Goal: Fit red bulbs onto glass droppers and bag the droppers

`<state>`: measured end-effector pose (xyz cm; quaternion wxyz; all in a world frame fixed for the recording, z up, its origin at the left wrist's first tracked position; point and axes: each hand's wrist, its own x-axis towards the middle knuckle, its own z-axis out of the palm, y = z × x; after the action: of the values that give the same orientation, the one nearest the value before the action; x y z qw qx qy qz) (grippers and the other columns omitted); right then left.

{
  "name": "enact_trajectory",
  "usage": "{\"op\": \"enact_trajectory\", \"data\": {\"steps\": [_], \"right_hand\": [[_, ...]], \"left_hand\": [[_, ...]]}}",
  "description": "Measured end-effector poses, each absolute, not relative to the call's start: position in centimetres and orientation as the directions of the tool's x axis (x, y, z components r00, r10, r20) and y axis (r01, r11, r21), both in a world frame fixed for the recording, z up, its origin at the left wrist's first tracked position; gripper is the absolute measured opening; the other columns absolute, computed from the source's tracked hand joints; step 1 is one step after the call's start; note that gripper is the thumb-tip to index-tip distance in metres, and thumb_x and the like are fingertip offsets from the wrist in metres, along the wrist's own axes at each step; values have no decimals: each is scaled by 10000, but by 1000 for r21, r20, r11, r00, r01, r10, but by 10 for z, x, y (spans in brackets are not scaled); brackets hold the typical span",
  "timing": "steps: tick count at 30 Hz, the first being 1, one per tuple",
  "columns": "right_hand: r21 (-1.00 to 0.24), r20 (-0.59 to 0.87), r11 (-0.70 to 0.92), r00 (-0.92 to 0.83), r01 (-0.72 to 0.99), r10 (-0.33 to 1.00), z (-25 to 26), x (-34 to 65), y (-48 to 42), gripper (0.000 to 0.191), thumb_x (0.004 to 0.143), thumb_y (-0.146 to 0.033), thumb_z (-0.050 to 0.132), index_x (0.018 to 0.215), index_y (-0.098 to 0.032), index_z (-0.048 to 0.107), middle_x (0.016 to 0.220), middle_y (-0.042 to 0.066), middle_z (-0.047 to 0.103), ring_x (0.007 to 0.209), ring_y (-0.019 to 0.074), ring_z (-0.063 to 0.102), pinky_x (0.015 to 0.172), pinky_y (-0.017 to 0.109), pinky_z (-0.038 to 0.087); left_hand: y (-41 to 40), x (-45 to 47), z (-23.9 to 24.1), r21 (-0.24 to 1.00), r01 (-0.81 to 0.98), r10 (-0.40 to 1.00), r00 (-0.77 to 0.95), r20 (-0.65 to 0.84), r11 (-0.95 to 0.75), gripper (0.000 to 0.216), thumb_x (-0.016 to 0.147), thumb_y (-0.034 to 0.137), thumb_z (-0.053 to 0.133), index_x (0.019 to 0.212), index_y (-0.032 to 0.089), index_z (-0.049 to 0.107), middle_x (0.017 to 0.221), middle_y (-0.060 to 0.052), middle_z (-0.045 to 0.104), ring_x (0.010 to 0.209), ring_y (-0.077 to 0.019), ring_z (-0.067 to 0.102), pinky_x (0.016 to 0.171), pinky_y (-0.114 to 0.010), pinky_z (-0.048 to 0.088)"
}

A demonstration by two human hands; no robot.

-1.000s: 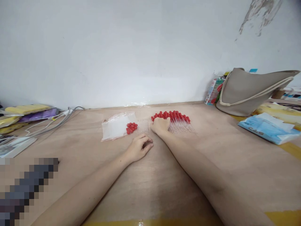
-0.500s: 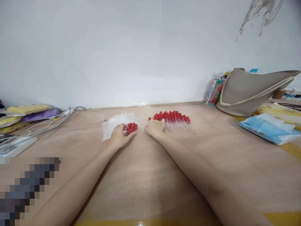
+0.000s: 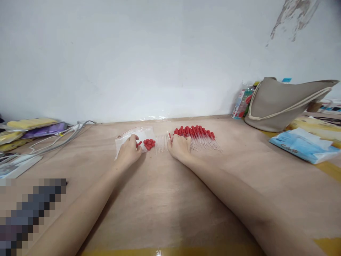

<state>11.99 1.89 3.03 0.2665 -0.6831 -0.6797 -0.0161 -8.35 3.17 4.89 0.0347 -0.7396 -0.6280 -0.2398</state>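
Observation:
On the wooden table (image 3: 170,199) lies a row of clear glass droppers with red rubber bulbs (image 3: 198,137). To its left is a small heap of loose red bulbs (image 3: 149,143) and a few bare glass tubes (image 3: 161,143). My left hand (image 3: 129,150) rests on a clear plastic bag (image 3: 125,140) and pinches one red bulb beside the heap. My right hand (image 3: 179,146) is closed at the left end of the dropper row, holding one thin dropper that sticks up.
A beige bag (image 3: 282,103) lies at the right rear, with a colourful packet (image 3: 241,103) beside it and a blue tissue pack (image 3: 303,144) in front. Grey cables (image 3: 61,138) and yellow and purple packets (image 3: 29,128) lie at the left. A white wall stands behind.
My left hand went from the table's middle up to the red bulb heap and picked out a bulb. My right hand slid left off the dropper row and lifted one dropper.

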Motion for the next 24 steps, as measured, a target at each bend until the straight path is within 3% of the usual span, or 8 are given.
{"op": "enact_trajectory", "data": {"steps": [5, 10, 13, 19, 24], "right_hand": [[-348, 561, 330, -87, 877, 823, 7, 161, -9, 191, 857, -251, 356, 871, -141, 512, 806, 77, 631, 739, 183, 563, 778, 345, 277], [-312, 655, 542, -236, 781, 718, -2, 203, -37, 227, 865, -203, 371, 1031, -160, 521, 926, 78, 639, 836, 180, 565, 756, 313, 340], [-264, 652, 579, -300, 771, 696, 1, 212, -47, 191, 860, -205, 390, 951, -183, 556, 871, 57, 639, 790, 169, 559, 715, 306, 333], [-211, 642, 616, -368, 759, 673, 4, 204, -45, 143, 843, -221, 431, 845, -181, 568, 795, 26, 638, 719, 135, 553, 733, 309, 281], [-194, 642, 635, -393, 748, 659, 2, 201, -45, 151, 850, -230, 431, 848, -182, 573, 800, 18, 639, 690, 116, 545, 754, 306, 259]], "left_hand": [[8, -54, 47, 177, 854, 779, 337, 528, -489, 302, 754, 134, 413, 1045, 168, 485, 969, -85, 531, 858, -207, 545, 741, -317, 435], [-17, -24, 24, 270, 659, 689, 534, 490, -702, 314, 775, 79, 394, 1040, 146, 549, 892, -69, 516, 850, -171, 510, 789, -296, 429], [-19, -19, 15, 325, 601, 680, 588, 438, -730, 252, 813, 124, 410, 980, 172, 592, 883, -52, 524, 823, -154, 508, 766, -285, 433], [-13, -19, 14, 402, 608, 726, 524, 445, -685, 169, 826, 231, 474, 866, 189, 632, 855, -41, 545, 817, -162, 519, 756, -306, 436], [-17, -16, 13, 532, 547, 763, 474, 439, -646, 168, 838, 269, 464, 914, 181, 586, 859, -37, 602, 795, -155, 555, 718, -288, 452]]}}
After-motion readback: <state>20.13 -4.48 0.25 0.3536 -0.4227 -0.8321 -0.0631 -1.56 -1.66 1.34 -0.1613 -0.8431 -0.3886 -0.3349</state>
